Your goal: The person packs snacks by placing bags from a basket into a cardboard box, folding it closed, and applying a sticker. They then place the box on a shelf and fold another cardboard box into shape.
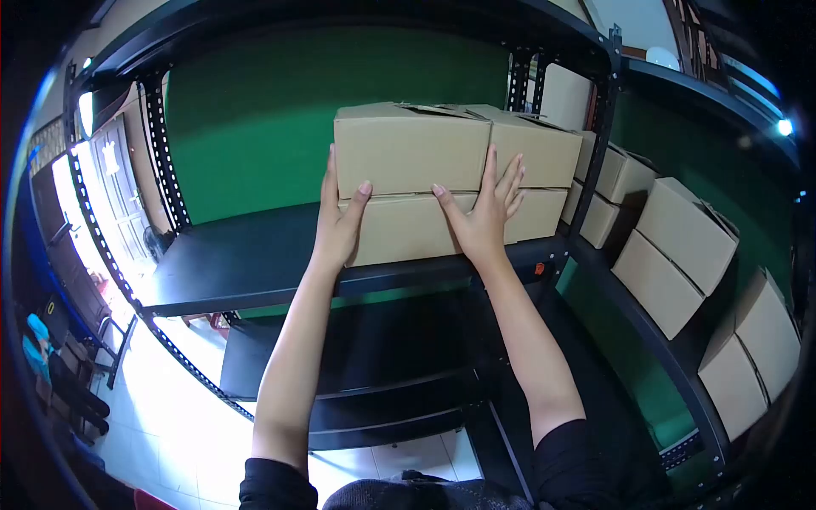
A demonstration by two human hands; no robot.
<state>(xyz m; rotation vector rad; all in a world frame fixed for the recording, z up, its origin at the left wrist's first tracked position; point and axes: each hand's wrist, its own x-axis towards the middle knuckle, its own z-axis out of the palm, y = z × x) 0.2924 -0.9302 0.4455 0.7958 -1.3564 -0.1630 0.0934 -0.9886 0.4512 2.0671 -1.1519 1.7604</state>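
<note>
Two stacks of cardboard boxes stand side by side on the black shelf [246,246]. My left hand [340,221] lies against the left edge of the upper left box [412,153], its thumb on the front near the seam with the lower box [408,229]. My right hand [483,212] is at that upper box's right edge, fingers spread up over the front of the neighbouring box [540,153], thumb near the seam. The upper left box sits between my two hands. Whether it is lifted off the lower one cannot be seen.
More cardboard boxes [688,234] stand in stacks on the right-hand shelf [633,297]. Black perforated uprights [161,153] frame the shelf, with a green panel [255,127] behind. Lower shelves [382,340] lie beneath my arms. A white door [119,183] is at the far left.
</note>
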